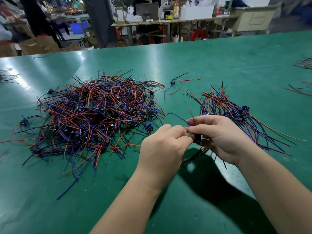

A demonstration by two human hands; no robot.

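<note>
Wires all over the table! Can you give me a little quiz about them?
1. True or false: the big tangled pile lies to the right of the neat bundle.
2. The table is: A green, B white, C yellow.
3. Fill in: the left hand and right hand hold a small wired part whose body is ____.
Key: 1 false, the pile is on the left. 2 A. 3 black.
</note>
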